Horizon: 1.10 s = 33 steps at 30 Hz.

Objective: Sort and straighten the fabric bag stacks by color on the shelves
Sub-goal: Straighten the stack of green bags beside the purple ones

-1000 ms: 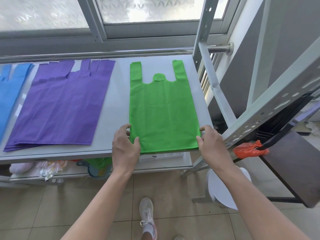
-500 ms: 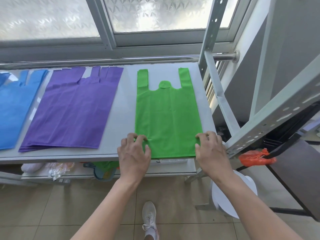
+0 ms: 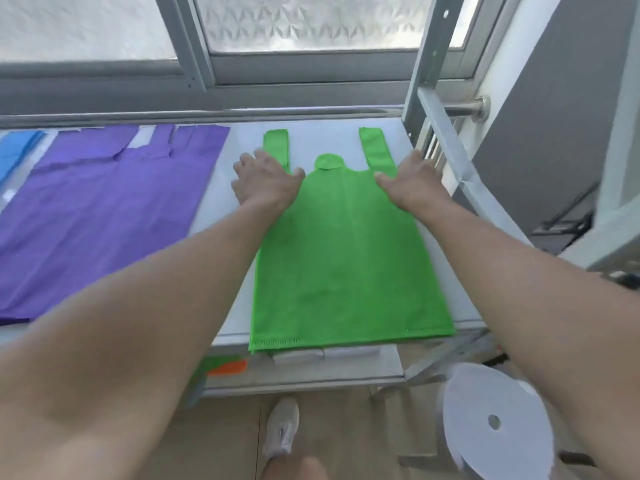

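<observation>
Left hand (image 3: pixel 266 181), right hand (image 3: pixel 412 183), green bags (image 3: pixel 346 258) beneath

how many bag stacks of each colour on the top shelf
green stack: 1
purple stack: 1
blue stack, cut off at the left edge of the view: 1
total: 3

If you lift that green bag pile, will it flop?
Probably floppy: the green fabric bag stack lies thin and flat, with narrow strap handles. Likely light, since the pile looks thin. It may slide on the smooth pale shelf.
</observation>
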Each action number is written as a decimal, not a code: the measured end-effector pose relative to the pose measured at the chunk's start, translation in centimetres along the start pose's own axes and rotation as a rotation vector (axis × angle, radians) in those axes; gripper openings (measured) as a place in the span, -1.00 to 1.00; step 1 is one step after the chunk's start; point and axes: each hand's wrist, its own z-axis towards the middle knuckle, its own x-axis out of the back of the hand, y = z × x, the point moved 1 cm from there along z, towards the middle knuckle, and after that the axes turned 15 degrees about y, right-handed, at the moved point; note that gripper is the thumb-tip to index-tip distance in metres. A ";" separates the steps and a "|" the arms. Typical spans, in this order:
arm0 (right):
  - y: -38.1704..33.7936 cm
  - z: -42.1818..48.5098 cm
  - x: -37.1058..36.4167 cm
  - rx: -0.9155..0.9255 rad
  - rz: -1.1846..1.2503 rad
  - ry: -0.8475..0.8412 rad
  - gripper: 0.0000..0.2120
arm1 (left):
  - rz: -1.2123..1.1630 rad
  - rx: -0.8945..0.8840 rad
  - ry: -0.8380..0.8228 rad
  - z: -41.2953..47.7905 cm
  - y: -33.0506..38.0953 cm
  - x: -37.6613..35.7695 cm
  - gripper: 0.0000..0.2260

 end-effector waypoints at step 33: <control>-0.7 6.2 -6.8 0.239 -0.097 0.130 -0.53 | 0.065 -0.385 -0.061 11.5 0.0 -6.9 -0.51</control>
